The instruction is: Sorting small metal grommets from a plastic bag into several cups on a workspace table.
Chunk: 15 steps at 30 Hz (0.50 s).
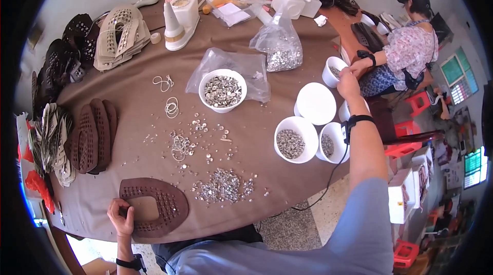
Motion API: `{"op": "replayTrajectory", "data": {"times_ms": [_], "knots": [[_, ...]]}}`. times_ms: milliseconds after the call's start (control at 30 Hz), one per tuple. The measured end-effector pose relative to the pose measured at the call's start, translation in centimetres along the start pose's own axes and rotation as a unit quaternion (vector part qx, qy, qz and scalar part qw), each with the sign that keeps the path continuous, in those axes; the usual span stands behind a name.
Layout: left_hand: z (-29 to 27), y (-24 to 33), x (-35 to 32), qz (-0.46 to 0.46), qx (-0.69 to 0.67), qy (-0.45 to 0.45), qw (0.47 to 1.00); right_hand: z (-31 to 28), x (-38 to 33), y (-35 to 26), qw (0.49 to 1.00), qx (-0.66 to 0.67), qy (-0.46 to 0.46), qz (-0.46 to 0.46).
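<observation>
My left hand (120, 217) is closed on the edge of a brown shoe upper (167, 208), which lies flat at the table's near edge. Rows of small holes and studs cover the upper around its pale central opening. My right hand (349, 86) reaches far right, fingers drawn together at the rim of a white tub (331, 76) with small metal pieces inside; whatever the fingers hold is too small to tell. Between my hands lies a loose pile of shiny silver studs (224, 187). A white bowl (223, 107) of round metal pieces stands farther back.
Near my right forearm stand more white tubs (296, 157), one under a white lid (315, 103). Stacked brown uppers (97, 136) lie left. A bag of studs (285, 54) and a white dispenser (179, 23) stand behind. A co-worker (411, 44) sits at right, one arm near the far tub.
</observation>
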<state>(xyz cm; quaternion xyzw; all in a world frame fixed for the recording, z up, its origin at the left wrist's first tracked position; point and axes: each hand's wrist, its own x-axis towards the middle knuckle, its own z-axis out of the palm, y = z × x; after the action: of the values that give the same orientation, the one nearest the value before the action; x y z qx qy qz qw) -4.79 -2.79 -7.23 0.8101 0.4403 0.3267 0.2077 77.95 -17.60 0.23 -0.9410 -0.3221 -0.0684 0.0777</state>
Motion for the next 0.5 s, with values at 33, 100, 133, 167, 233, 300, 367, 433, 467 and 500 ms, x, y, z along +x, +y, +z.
{"op": "replayTrajectory", "data": {"times_ms": [33,100,133,167,233,300,367,433,467,500], "knots": [[-0.2,0.0,-0.1,-0.003,0.001,-0.004,1.0,0.1,-0.2,-0.2,1.0,0.008,0.018,0.016],[-0.4,0.1,-0.2,-0.01,0.008,-0.005,1.0,0.2,-0.1,-1.0,0.999,-0.021,-0.03,0.007],[-0.3,0.1,-0.1,-0.014,0.003,-0.005,1.0,0.2,-0.2,-1.0,0.996,-0.055,-0.073,0.003],[-0.1,0.1,0.1,-0.016,-0.004,-0.004,1.0,0.6,-0.2,-0.5,0.998,-0.042,-0.041,0.005],[0.2,0.3,0.3,-0.012,-0.006,-0.005,1.0,0.5,-0.1,0.3,0.998,-0.055,-0.029,-0.013],[0.2,0.3,0.4,-0.012,-0.016,-0.012,1.0,0.6,-0.2,0.4,0.998,-0.055,-0.015,-0.02],[0.0,0.5,0.3,-0.014,-0.018,-0.01,1.0,-0.1,-0.9,-0.9,1.0,-0.013,0.014,0.019],[0.0,0.5,0.2,-0.011,-0.028,-0.01,1.0,-0.7,-1.4,-1.4,0.999,-0.002,0.034,0.013],[-0.1,0.4,0.1,-0.014,-0.03,-0.01,0.999,-1.1,-1.7,-1.5,0.998,0.01,0.056,0.004],[-0.1,0.3,0.1,-0.016,-0.033,-0.011,0.999,-1.5,-2.0,-1.4,0.998,0.006,0.058,0.006]]}}
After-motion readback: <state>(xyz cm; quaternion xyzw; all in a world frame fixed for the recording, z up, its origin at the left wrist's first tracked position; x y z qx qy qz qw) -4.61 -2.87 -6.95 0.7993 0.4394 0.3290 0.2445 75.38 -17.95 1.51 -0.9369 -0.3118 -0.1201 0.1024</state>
